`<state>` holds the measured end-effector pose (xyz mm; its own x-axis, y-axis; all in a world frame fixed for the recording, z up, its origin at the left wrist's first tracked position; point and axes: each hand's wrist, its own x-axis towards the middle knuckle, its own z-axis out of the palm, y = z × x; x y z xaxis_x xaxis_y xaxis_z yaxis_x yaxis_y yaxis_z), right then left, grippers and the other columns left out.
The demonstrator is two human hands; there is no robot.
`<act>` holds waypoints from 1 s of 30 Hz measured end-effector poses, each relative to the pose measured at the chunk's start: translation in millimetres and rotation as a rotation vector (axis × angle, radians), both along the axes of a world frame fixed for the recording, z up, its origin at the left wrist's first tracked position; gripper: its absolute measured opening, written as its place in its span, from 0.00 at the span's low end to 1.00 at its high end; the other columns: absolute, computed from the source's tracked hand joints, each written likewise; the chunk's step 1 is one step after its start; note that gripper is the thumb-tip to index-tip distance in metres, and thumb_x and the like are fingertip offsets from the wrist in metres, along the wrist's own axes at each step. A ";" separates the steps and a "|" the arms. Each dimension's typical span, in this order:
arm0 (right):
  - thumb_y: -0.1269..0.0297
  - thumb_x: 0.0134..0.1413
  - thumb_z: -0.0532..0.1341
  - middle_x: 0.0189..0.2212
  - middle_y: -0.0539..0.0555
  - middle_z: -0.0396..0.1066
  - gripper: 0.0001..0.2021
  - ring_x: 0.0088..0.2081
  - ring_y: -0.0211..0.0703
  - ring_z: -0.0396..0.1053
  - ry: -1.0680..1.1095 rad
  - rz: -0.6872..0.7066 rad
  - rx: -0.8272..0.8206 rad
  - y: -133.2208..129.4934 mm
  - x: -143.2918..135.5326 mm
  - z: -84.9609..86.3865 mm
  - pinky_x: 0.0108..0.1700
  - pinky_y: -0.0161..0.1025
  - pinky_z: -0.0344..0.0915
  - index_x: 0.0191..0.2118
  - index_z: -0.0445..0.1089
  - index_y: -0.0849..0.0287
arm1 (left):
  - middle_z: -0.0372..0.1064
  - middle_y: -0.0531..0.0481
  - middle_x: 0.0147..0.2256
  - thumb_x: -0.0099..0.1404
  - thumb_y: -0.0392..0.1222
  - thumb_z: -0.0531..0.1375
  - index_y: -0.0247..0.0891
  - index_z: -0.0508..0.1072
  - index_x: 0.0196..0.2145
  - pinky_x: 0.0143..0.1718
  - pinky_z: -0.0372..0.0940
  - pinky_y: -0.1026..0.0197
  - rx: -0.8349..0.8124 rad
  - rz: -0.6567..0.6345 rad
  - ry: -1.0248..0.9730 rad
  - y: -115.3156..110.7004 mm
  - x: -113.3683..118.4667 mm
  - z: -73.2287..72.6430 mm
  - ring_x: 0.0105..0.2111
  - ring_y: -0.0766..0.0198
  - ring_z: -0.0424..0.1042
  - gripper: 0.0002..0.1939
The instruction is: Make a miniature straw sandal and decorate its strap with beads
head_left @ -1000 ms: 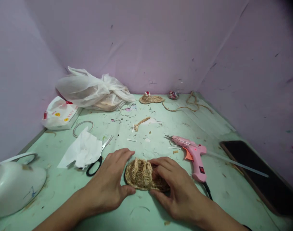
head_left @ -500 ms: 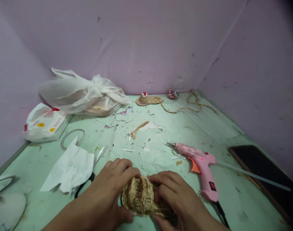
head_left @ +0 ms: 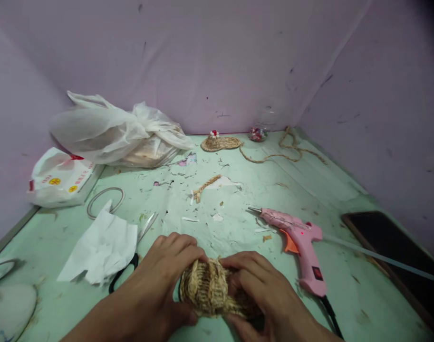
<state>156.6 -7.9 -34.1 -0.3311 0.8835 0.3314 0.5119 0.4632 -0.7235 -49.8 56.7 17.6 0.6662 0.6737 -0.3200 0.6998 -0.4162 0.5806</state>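
You are bracketing a woven straw slipper between both sets of fingers, down on the bench. The fingers of your right hand are clamping across its heel half, tips lying along the far edge and thumb along the near one. The fingers of your left hand are curving around the toe end, forefinger and thumb standing apart on opposite sides; whether they are pressing, the view is not telling. You are probably handling something light, with the coarse straw giving plenty of grip. The sole is likely being the stiffer part, while the raised band just inside your left fingertips is looking softer and easier to crush or unravel. So you are doing best by taking the sole along both long edges, leaving the band unsqueezed, and minding the pink glue gun that is lying beyond your right fingers
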 end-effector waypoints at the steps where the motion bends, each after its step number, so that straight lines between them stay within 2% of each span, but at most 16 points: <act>1: 0.73 0.37 0.66 0.44 0.59 0.69 0.15 0.45 0.47 0.66 0.008 -0.021 -0.012 -0.5 0.1 1.4 0.45 0.40 0.66 0.35 0.64 0.59 | 0.61 0.51 0.45 0.42 0.30 0.63 0.45 0.64 0.43 0.45 0.54 0.52 -0.008 0.009 0.003 0.3 -0.7 0.3 0.44 0.54 0.58 0.29; 4: 0.73 0.36 0.65 0.45 0.59 0.66 0.19 0.46 0.47 0.64 0.016 -0.047 -0.061 -0.1 0.4 4.7 0.45 0.40 0.65 0.39 0.63 0.59 | 0.62 0.51 0.44 0.43 0.30 0.62 0.44 0.63 0.44 0.45 0.54 0.52 -0.010 0.047 0.032 0.6 -0.4 0.5 0.43 0.54 0.58 0.28; 8: 0.73 0.37 0.63 0.38 0.56 0.68 0.13 0.41 0.46 0.63 -0.021 0.049 -0.086 4.2 -2.0 6.3 0.44 0.42 0.63 0.34 0.63 0.60 | 0.63 0.51 0.42 0.43 0.30 0.61 0.43 0.65 0.40 0.43 0.55 0.53 0.032 0.002 0.055 1.0 3.2 -0.9 0.42 0.54 0.59 0.25; 12: 0.73 0.35 0.60 0.37 0.56 0.67 0.11 0.40 0.47 0.62 -0.039 0.026 -0.090 5.2 -5.5 10.1 0.44 0.43 0.62 0.31 0.63 0.60 | 0.63 0.51 0.42 0.43 0.32 0.63 0.44 0.66 0.40 0.43 0.56 0.52 0.076 -0.027 0.024 1.0 1.0 -6.7 0.41 0.53 0.60 0.24; 16: 0.74 0.38 0.60 0.40 0.58 0.66 0.11 0.43 0.48 0.62 -0.051 0.024 -0.082 0.2 -2.1 15.0 0.45 0.44 0.62 0.33 0.64 0.60 | 0.61 0.47 0.49 0.48 0.39 0.66 0.46 0.61 0.51 0.51 0.53 0.46 0.125 -0.018 -0.081 -1.0 -12.3 -16.7 0.48 0.49 0.59 0.32; 19: 0.71 0.41 0.62 0.42 0.58 0.68 0.10 0.44 0.49 0.63 -0.086 0.026 -0.025 -5.5 2.1 13.8 0.45 0.46 0.63 0.34 0.65 0.60 | 0.56 0.44 0.55 0.52 0.43 0.65 0.46 0.54 0.56 0.54 0.52 0.47 0.113 0.046 -0.180 -6.5 -22.9 -19.6 0.53 0.48 0.56 0.36; 22: 0.70 0.43 0.62 0.41 0.61 0.70 0.08 0.42 0.50 0.65 -0.100 -0.012 0.066 -10.0 2.6 8.9 0.43 0.48 0.64 0.34 0.68 0.61 | 0.57 0.43 0.54 0.54 0.41 0.63 0.43 0.57 0.53 0.54 0.54 0.50 0.090 0.111 -0.275 -15.1 -26.2 -16.7 0.53 0.51 0.58 0.30; 24: 0.70 0.43 0.62 0.40 0.62 0.71 0.07 0.41 0.51 0.66 -0.087 -0.030 0.135 -11.5 0.7 5.5 0.43 0.49 0.65 0.33 0.69 0.62 | 0.58 0.43 0.53 0.54 0.41 0.63 0.41 0.59 0.51 0.54 0.54 0.51 0.099 0.106 -0.307 -19.9 -23.8 -14.3 0.52 0.52 0.58 0.28; 27: 0.71 0.42 0.62 0.39 0.63 0.73 0.05 0.41 0.52 0.68 -0.078 -0.052 0.184 -11.9 -3.7 2.9 0.42 0.49 0.65 0.30 0.71 0.62 | 0.60 0.42 0.51 0.52 0.41 0.64 0.38 0.61 0.50 0.53 0.55 0.50 0.148 0.098 -0.281 -22.6 -16.3 -13.7 0.50 0.52 0.60 0.28; 30: 0.71 0.39 0.62 0.37 0.61 0.73 0.04 0.39 0.52 0.68 -0.084 -0.103 0.158 -11.9 -7.6 3.0 0.40 0.49 0.66 0.28 0.70 0.61 | 0.64 0.42 0.47 0.51 0.42 0.64 0.35 0.65 0.47 0.50 0.56 0.49 0.221 0.098 -0.228 -21.1 -10.2 -16.8 0.47 0.52 0.63 0.26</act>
